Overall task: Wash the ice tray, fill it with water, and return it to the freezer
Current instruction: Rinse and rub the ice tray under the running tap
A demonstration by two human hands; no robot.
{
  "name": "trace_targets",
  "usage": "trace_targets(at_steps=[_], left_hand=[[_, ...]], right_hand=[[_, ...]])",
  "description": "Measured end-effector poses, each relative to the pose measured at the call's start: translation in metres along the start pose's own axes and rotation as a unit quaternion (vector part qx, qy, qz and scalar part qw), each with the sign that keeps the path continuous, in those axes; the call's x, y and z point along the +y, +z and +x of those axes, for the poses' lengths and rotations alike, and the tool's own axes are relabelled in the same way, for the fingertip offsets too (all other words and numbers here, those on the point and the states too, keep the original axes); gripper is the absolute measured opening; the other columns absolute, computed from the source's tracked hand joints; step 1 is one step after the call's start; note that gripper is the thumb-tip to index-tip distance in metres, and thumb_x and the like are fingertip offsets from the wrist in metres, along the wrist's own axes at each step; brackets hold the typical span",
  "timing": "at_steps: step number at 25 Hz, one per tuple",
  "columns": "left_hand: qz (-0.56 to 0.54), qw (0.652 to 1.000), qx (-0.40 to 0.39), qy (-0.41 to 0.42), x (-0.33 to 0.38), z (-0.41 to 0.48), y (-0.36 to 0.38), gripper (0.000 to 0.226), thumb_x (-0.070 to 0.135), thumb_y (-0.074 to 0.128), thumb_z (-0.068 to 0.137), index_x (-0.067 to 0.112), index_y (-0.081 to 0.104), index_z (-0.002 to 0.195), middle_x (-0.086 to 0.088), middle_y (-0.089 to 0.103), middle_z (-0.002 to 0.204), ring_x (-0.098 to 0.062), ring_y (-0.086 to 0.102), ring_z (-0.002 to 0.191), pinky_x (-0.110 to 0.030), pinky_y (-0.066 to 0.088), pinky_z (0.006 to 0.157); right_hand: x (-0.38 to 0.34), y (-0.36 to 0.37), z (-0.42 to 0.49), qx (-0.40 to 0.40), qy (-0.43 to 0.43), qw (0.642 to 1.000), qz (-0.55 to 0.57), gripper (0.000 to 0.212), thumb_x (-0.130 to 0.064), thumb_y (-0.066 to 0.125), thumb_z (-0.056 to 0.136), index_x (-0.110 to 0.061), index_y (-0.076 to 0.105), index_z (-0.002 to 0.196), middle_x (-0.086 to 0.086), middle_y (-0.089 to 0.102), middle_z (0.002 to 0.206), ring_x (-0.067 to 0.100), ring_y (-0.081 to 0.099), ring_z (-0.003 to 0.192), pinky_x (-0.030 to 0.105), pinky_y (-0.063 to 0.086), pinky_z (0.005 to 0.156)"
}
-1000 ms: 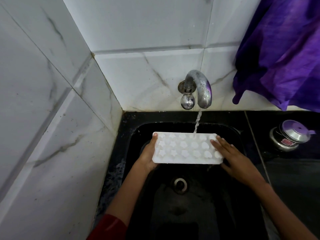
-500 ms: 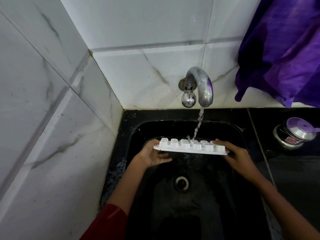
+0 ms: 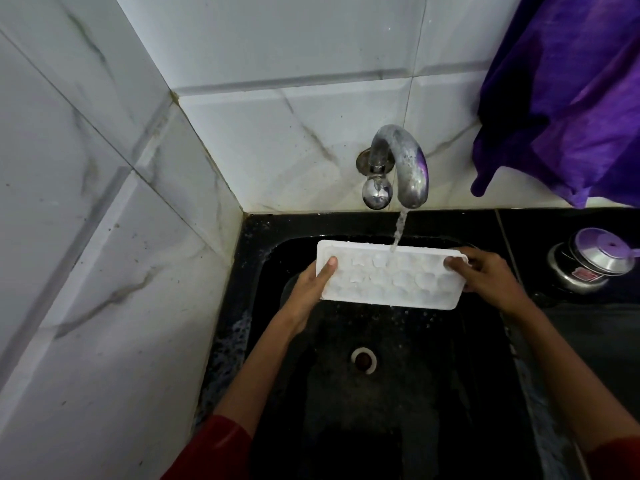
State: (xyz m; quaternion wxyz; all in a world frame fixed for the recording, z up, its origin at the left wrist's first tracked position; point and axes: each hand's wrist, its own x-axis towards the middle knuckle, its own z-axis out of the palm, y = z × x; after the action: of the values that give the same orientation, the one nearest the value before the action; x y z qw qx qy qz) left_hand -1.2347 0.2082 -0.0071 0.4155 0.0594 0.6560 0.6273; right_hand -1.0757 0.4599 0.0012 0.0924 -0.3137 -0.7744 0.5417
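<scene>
We hold the white ice tray (image 3: 391, 278) over the black sink (image 3: 433, 393), cavities up, under the water stream (image 3: 400, 230) from the tap (image 3: 401, 164). Our left hand (image 3: 310, 289) grips its left end, thumb on top; our right hand (image 3: 485, 275) clasps its right end.

White ice tray (image 3: 391, 277) held over sink, cavities facing up, tilted toward camera, under water stream.

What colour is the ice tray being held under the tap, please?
White, seen clearly in the head view: the ice tray.
</scene>
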Motion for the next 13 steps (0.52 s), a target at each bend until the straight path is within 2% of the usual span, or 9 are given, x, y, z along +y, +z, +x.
trace_targets(at_steps=[1,3,5,7,10,13], left_hand=[[0.010,1.000,0.007,0.004,0.001,-0.001,-0.002,0.040,0.041,0.049,0.094,0.017,0.060,0.124,-0.004,0.069,0.119,-0.013,0.069,0.102,-0.025,0.057,0.080],[0.026,1.000,0.013,-0.003,0.001,-0.003,-0.004,0.034,0.037,0.051,0.095,0.016,0.063,0.119,-0.005,0.071,0.114,-0.015,0.070,0.098,-0.025,0.058,0.076],[0.017,0.999,0.037,-0.015,-0.001,-0.006,-0.005,0.033,0.036,0.052,0.095,0.014,0.065,0.116,-0.007,0.072,0.110,-0.020,0.071,0.097,-0.028,0.059,0.077],[0.003,0.997,0.080,-0.024,-0.005,-0.009,-0.007,0.036,0.036,0.053,0.095,0.009,0.067,0.114,-0.011,0.073,0.107,-0.023,0.072,0.095,-0.032,0.059,0.080],[-0.019,0.992,0.119,-0.029,-0.010,-0.018,-0.014,0.038,0.034,0.055,0.094,0.004,0.067,0.114,-0.015,0.073,0.105,-0.028,0.071,0.095,-0.038,0.057,0.086],[-0.028,0.990,0.134,-0.023,-0.012,-0.036,-0.028,0.031,0.029,0.055,0.095,0.004,0.070,0.106,-0.014,0.074,0.098,-0.026,0.073,0.088,-0.033,0.060,0.074]], right_hand=[[-0.001,0.001,0.001,-0.007,0.011,1.000,-0.001,0.011,-0.026,0.063,0.089,-0.036,0.066,0.087,-0.006,0.069,0.086,0.017,0.069,0.084,0.031,0.060,0.063],[-0.001,0.004,0.004,-0.034,0.059,0.998,0.006,0.008,-0.028,0.061,0.091,-0.027,0.067,0.096,-0.003,0.069,0.087,0.016,0.068,0.083,0.028,0.058,0.058],[0.000,0.009,0.004,-0.047,0.112,0.992,0.027,0.024,-0.031,0.060,0.092,-0.018,0.064,0.111,-0.002,0.067,0.091,0.014,0.067,0.080,0.023,0.054,0.052],[-0.001,0.014,-0.001,-0.034,0.125,0.990,0.055,0.029,-0.025,0.058,0.093,-0.013,0.062,0.119,-0.001,0.067,0.093,0.014,0.066,0.078,0.018,0.051,0.049],[-0.005,0.022,-0.018,-0.009,0.112,0.988,0.105,0.024,-0.012,0.057,0.093,-0.010,0.065,0.116,0.003,0.070,0.091,0.008,0.069,0.067,0.018,0.051,0.049],[-0.010,0.034,-0.035,-0.003,0.126,0.981,0.151,0.023,-0.007,0.057,0.092,-0.009,0.066,0.113,0.006,0.070,0.089,0.005,0.068,0.061,0.019,0.051,0.048]])
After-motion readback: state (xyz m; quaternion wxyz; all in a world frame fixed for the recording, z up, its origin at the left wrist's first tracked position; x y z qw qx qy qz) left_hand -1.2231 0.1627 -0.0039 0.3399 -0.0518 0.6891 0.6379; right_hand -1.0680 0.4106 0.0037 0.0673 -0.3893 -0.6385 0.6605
